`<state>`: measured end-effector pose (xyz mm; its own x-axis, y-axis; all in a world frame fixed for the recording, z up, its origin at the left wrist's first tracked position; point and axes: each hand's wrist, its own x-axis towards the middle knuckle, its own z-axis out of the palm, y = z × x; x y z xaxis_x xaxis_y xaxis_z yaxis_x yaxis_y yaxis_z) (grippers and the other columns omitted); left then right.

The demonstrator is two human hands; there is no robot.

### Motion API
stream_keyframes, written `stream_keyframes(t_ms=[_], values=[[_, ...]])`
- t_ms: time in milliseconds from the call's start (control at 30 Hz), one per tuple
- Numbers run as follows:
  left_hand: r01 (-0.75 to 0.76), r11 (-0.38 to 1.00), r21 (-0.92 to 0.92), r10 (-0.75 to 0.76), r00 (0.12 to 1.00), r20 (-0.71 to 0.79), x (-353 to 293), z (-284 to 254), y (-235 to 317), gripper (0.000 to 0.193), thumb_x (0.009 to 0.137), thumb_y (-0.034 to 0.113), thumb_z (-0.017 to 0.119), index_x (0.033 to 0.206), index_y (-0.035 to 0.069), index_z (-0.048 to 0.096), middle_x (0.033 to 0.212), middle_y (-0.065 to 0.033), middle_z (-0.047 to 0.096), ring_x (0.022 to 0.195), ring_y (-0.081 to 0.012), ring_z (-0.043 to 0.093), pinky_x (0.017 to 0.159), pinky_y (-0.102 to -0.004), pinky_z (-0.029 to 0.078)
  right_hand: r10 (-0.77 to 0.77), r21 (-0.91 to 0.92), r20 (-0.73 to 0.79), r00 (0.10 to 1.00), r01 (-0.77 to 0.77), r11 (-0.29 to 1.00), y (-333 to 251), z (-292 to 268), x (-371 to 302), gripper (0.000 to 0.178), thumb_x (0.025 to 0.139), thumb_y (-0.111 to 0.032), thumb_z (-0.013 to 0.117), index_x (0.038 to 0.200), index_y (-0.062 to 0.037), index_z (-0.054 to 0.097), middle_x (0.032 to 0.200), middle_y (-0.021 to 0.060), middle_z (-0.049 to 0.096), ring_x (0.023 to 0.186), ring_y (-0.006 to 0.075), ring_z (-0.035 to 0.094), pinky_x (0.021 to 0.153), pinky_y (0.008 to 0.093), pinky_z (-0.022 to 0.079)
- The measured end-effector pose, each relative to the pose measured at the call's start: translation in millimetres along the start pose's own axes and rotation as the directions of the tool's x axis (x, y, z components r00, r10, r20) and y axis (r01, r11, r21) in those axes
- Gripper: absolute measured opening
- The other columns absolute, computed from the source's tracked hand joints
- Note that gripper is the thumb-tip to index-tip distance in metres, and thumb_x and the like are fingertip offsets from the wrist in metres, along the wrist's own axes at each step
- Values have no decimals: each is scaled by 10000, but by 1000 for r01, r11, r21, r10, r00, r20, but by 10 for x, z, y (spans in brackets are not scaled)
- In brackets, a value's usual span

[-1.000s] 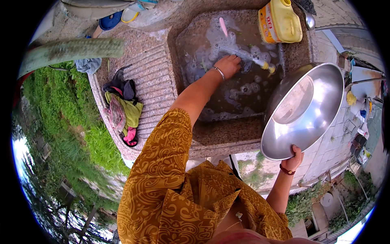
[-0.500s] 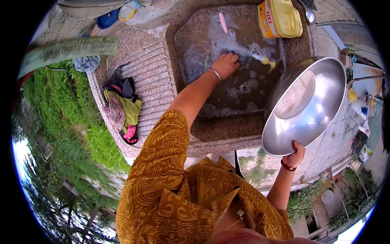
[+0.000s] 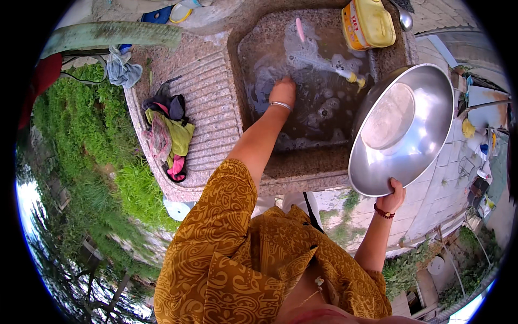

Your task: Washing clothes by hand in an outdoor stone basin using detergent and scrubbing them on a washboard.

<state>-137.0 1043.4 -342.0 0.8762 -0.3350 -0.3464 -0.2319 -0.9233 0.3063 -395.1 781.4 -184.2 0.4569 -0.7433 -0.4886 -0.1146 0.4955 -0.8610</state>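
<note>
My left hand reaches down into cloudy, foamy water in a stone sink. Its fingers are under the surface, so what they touch is hidden. With my right hand I grip the lower rim of a large, shiny metal basin, tilted at the sink's right side. A long object with a yellow-and-white end lies partly in the water, right of my left hand. Farther back, a slim pink object shows among the suds.
Dark, green and pink cloths lie on the ridged stone washboard to the left. A grey-blue cloth hangs at its far left corner. At the back right stand a cut yellow plastic jug and a metal ladle.
My left hand has moved left and lower, and its fingers, visible at the surface before, are now underwater. The basin, still in my right hand, has shifted slightly up.
</note>
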Motion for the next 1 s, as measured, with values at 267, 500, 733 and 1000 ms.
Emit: stream_keyframes(t_ms=[267,500,733,1000], values=[[-163,985,-59,173,945,279,-618,-305,261,237,799,45,522,1001,64,644,1028,-160,639,947,-327,622,789,-401,515,26,-11,88,996,-25,1000,-6,-56,50,167,737,-7,531,899,31,554,879,94,577,812,196,555,746,321,458],[-232,915,-330,193,970,-149,-1492,-1078,94,198,807,38,525,984,51,612,901,-162,616,803,-362,598,679,-428,496,39,-1,143,989,-39,999,-55,2,77,136,752,-3,537,878,40,567,886,93,580,820,201,557,771,326,461],[-104,937,-334,-43,914,-404,-2387,-1681,-511,73,809,83,600,852,28,582,745,-145,551,626,-346,560,530,-420,434,71,-115,147,987,-54,992,-123,-5,156,102,737,1,563,838,14,556,833,66,565,799,188,542,779,318,444],[153,954,-256,-266,827,-495,-3707,-1649,-1133,132,794,105,673,773,22,573,640,-104,464,504,-272,473,458,-359,376,93,-92,217,972,-74,993,-77,-67,306,201,733,-19,583,931,10,561,885,72,574,847,193,544,794,318,445]])
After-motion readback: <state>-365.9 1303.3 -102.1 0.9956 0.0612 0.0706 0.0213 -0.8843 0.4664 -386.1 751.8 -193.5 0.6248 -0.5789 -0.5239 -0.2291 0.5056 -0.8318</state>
